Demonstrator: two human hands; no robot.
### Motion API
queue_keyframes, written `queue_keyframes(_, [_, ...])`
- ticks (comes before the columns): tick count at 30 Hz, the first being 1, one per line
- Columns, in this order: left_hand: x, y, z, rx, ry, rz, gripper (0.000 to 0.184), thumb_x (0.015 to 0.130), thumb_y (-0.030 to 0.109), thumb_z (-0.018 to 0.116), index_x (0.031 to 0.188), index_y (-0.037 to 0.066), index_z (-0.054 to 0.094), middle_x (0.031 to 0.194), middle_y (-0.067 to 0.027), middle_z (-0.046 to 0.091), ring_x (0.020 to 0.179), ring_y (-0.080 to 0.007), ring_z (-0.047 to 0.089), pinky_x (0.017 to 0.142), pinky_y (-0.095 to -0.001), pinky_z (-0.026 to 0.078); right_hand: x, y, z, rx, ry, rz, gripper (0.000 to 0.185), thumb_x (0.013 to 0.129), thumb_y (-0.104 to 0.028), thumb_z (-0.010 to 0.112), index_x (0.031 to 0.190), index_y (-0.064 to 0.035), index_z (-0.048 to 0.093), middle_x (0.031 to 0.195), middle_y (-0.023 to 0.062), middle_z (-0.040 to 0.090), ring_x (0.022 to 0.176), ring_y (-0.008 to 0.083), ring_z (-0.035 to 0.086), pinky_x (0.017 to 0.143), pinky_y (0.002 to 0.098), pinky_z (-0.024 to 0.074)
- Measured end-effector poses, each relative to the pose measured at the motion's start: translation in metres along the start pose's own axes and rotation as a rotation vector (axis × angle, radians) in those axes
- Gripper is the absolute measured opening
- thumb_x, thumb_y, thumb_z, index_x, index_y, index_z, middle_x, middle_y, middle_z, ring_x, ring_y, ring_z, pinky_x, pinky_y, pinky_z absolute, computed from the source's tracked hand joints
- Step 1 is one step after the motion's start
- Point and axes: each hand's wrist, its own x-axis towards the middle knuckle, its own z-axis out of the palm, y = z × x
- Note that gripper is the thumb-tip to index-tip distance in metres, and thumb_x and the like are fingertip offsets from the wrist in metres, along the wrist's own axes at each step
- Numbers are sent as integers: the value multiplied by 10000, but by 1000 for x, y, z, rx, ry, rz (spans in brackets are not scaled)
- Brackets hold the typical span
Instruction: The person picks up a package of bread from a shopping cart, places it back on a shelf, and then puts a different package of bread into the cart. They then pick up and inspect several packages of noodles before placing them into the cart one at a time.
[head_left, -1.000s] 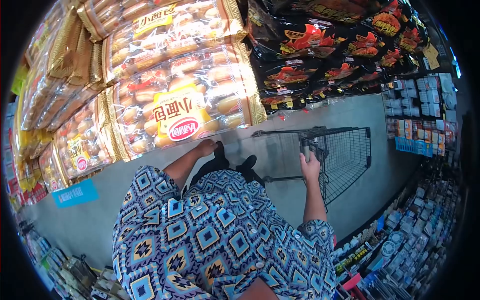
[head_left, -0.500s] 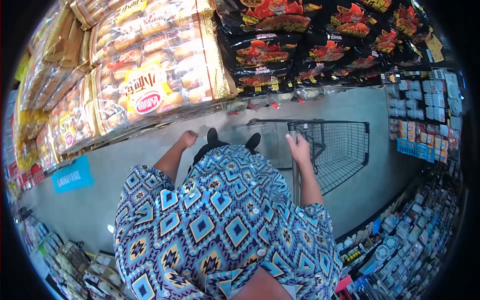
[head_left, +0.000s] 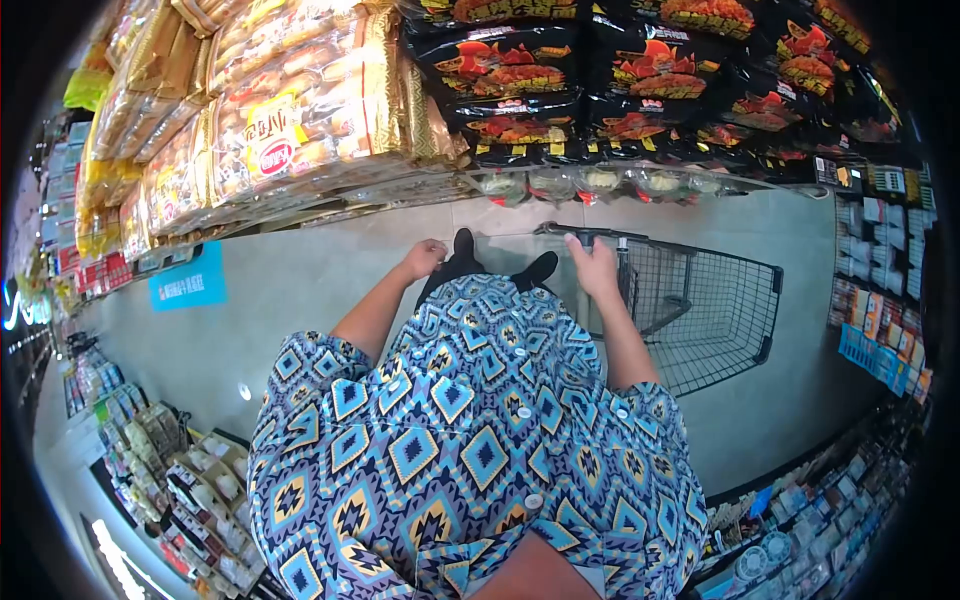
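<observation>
Head view: right of centre in the frame, the right grip (head_left: 596, 266) appears wrapped around the handle of a black wire-mesh shopping cart (head_left: 700, 312), pictured just below glossy black plastic packets (head_left: 660, 72) at upper right. Near centre, the left grip (head_left: 427, 259) is loosely curled; whether it holds something small, I cannot tell. Steered one-handed, the cart could swivel and its front corner strike the white packaged goods (head_left: 882, 245) at far right.

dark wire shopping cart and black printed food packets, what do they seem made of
Dark wire shopping cart: probably coated metal, from its thin, rigid-looking bars.
Black printed food packets: likely glossy plastic film, given bright highlights.
</observation>
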Motion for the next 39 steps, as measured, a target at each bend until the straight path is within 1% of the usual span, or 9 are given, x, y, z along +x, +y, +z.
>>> queue_keyframes(6, [3,34,-4,-88,-1,-27,379,982,367,514,1208,71,583,1051,-81,657,847,-175,641,742,-321,527,-3,1,-6,-48,41,-32,459,846,-447,676,909,8,672,816,211,687,781,343,676,723,397,510])
queue_keyframes(11, [9,147,11,-588,-217,150,459,995,366,499,1276,3,504,1196,-141,620,1027,-232,633,866,-349,526,-6,-10,-1,-49,117,-17,507,840,-474,668,944,22,668,864,241,686,844,381,676,770,421,513])
queue_keyframes(16, [35,201,26,-1049,-423,1,561,947,407,575,1283,-25,455,1273,-246,542,1164,-307,571,984,-414,497,-3,-6,1,-143,135,37,566,834,-524,646,1012,13,661,918,265,679,922,420,656,814,436,512])
queue_keyframes(24, [54,204,46,-1281,-230,138,365,944,253,580,1197,-3,513,1157,-188,603,1118,-314,587,1011,-433,475,-20,-24,-20,-413,204,87,651,812,-629,604,1023,-17,677,935,218,695,932,371,666,841,457,502])
queue_keyframes(29, [50,167,33,-1058,-530,138,517,929,409,621,1273,40,504,1299,-138,546,1125,-258,593,1001,-377,472,-6,-51,-37,-73,484,-188,340,882,-317,682,990,5,671,923,164,708,792,249,690,735,344,532])
queue_keyframes(31, [41,142,27,-760,-478,133,462,941,388,606,1243,46,530,1236,-120,580,1051,-227,616,920,-355,501,29,-56,-35,141,480,-265,405,888,-343,676,999,45,646,933,139,708,827,192,680,731,332,536])
queue_keyframes(34, [84,55,4,-155,-318,105,342,936,344,603,1118,54,599,977,-59,650,792,-145,625,653,-302,517,113,-21,-32,248,408,-201,467,902,-361,662,1062,72,595,925,126,691,867,190,665,722,339,547])
queue_keyframes(36, [71,14,-20,49,-88,121,309,895,338,632,1024,57,616,830,-29,625,678,-135,587,547,-291,471,123,-58,-39,786,292,261,544,935,-291,637,1257,107,456,1054,189,643,891,296,668,813,376,560])
queue_keyframes(39, [63,-56,-55,53,87,-128,328,875,344,617,1055,70,616,859,-59,633,688,-176,607,554,-322,482,149,-57,-46,862,257,318,463,940,-259,629,1205,80,459,1057,174,626,881,295,670,785,399,582])
